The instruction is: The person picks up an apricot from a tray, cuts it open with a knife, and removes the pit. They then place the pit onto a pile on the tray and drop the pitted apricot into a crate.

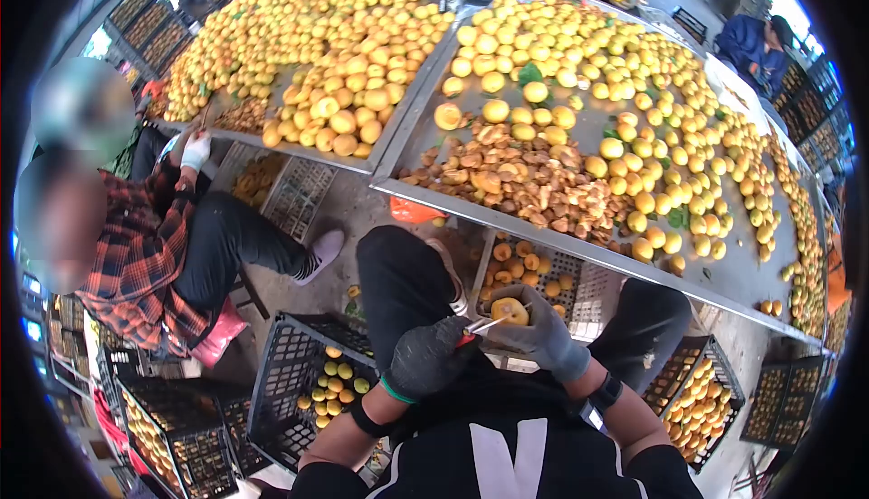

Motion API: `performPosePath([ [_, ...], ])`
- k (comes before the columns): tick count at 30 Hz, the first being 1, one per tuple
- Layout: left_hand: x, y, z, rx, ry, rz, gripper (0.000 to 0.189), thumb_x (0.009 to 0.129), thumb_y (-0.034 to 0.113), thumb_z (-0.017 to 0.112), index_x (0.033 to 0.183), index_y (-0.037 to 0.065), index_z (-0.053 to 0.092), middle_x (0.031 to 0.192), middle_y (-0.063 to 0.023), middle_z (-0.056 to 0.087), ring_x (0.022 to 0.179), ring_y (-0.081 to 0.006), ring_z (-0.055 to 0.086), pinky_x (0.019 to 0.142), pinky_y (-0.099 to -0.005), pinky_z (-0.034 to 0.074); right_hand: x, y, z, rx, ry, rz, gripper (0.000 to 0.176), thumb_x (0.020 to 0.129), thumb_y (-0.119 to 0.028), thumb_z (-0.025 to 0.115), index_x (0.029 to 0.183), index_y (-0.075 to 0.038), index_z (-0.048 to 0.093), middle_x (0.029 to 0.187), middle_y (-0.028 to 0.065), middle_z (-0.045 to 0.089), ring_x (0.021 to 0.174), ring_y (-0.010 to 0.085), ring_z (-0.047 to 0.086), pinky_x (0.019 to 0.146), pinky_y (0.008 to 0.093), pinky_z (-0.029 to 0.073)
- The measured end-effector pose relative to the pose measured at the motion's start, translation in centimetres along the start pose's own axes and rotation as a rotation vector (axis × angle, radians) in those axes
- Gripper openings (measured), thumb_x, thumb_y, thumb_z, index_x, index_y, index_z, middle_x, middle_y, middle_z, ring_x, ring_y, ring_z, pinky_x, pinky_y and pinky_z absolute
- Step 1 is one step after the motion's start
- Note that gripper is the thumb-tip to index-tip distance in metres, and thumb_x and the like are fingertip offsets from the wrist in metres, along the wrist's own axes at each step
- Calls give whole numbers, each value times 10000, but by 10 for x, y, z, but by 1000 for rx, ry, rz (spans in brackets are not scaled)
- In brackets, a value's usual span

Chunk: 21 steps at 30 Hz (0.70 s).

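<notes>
My left hand, in a dark glove, is wrapped round a small knife with a bit of red at its handle. The thin metal blade reaches across to a yellow persimmon. Cupped about that fruit is my right hand, in a grey glove. Both hands are close together above my lap, in front of the metal table. Below and beyond them, a pale plastic crate holds orange fruit. My gloved fingers hide most of the knife's handle.
Persimmons cover much of the metal table, with a brown heap of trimmings near its front edge. A black crate stands at my left, another crate of fruit at my right. A person in a checked shirt sits to the left.
</notes>
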<state>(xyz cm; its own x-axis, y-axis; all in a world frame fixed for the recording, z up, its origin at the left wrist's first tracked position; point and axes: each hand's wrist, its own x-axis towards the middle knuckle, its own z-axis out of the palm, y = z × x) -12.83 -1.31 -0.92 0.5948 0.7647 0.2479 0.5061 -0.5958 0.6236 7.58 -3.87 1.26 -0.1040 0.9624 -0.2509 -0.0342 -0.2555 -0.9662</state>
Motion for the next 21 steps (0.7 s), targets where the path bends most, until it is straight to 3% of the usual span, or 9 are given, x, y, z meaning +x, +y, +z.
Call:
performPosePath([
  [3,-16,-17,-1,142,74,100,330,751,144,657,1051,37,574,834,-128,626,647,-295,614,515,-398,472,9,12,15,130,-26,57,462,761,-114,766,1125,-31,495,972,35,560,849,86,566,730,229,498],
  [7,-36,-28,-10,279,62,33,336,748,132,629,1063,34,570,814,-105,612,610,-264,603,498,-381,460,14,-2,33,183,-121,180,548,755,-99,751,1201,-42,438,1031,40,518,853,94,553,746,231,491],
  [11,-55,-39,-19,359,83,19,307,774,123,581,1068,35,569,766,-95,588,577,-243,584,476,-362,441,28,-4,51,3,-196,102,579,744,-112,766,1211,-45,431,1019,32,509,833,89,548,742,226,486],
  [13,-64,-45,-23,384,46,-35,302,778,124,569,1067,37,572,762,-92,585,567,-237,578,470,-353,436,35,-8,62,165,-248,279,589,741,-96,766,1221,-43,428,1008,26,506,822,85,548,745,221,484],
  [16,-72,-51,-30,397,93,-78,304,769,143,571,1059,59,595,744,-70,574,546,-215,566,463,-346,431,43,-1,79,267,-296,333,586,742,-112,782,1197,-15,425,994,54,539,860,108,589,751,229,518],
  [21,-92,-75,-24,527,197,-84,302,764,176,587,1056,101,610,731,-47,556,554,-197,559,469,-336,432,50,11,100,149,-305,258,580,733,-94,778,1197,-16,439,1022,55,535,946,104,558,768,223,509],
])
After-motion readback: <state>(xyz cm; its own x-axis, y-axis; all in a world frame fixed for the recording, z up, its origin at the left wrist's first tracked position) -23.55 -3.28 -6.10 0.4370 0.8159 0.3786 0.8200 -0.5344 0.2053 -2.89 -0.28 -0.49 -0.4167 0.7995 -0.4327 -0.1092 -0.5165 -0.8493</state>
